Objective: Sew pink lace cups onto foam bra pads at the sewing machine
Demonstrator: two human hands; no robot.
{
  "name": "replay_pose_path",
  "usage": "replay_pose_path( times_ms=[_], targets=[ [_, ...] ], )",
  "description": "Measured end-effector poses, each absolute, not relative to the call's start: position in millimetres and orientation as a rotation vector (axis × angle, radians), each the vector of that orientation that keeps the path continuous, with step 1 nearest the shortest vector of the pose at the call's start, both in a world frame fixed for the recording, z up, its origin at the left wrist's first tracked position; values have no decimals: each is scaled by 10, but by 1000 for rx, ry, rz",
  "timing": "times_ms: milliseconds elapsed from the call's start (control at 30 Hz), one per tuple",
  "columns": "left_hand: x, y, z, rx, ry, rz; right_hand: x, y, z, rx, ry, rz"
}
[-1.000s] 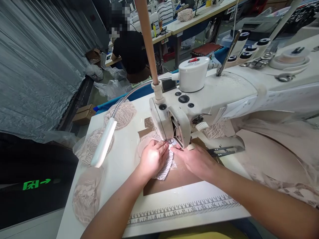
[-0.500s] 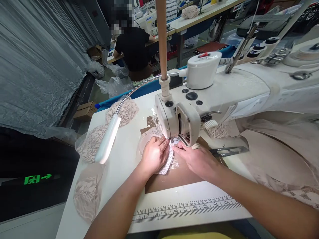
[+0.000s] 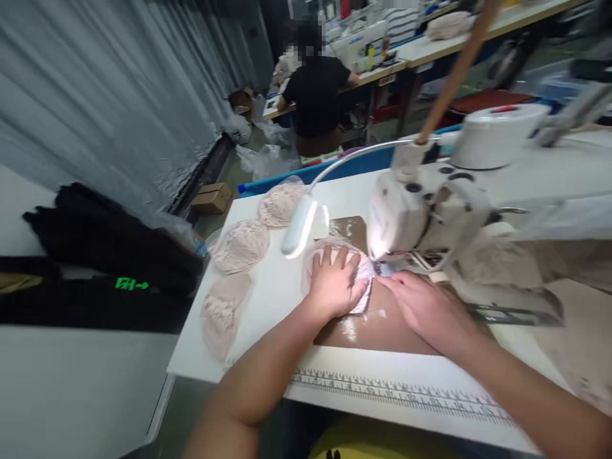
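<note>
My left hand (image 3: 336, 284) lies flat with fingers spread on a pale lace piece (image 3: 363, 280) just left of the sewing machine's needle. My right hand (image 3: 427, 307) rests on the brown plate (image 3: 382, 328) to the right, fingers stretched toward the presser foot (image 3: 382, 268) and touching the lace edge. The white sewing machine head (image 3: 421, 217) stands right above both hands. The view is smeared by motion.
Three lace cups (image 3: 241, 245) lie on the white table's left part. A gooseneck lamp (image 3: 297, 226) hangs over the table. A printed ruler (image 3: 396, 392) runs along the front edge. Black cloth (image 3: 109, 239) lies at the left. A person in black (image 3: 318, 95) sits at a far table.
The camera has swung left. My left hand has opened from a pinch at the needle and spread flat on the lace, slightly leftward. The right hand stays by the presser foot.
</note>
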State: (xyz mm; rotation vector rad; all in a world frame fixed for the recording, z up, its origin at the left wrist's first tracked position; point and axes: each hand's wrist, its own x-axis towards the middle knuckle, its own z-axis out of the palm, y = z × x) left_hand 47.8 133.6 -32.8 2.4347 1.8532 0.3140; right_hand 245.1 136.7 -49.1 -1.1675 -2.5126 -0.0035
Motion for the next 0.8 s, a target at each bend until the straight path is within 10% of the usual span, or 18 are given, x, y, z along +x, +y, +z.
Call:
replay_pose_path(
  times_ms=[500,800],
  targets=[
    [-1277,-57,-180,1780,2596,663,2536,1464,-649,-1078,-2450,235],
    [-892,-440,282,1537,1897,1232,2402,1012,-24,-916,-2270,891]
  ],
)
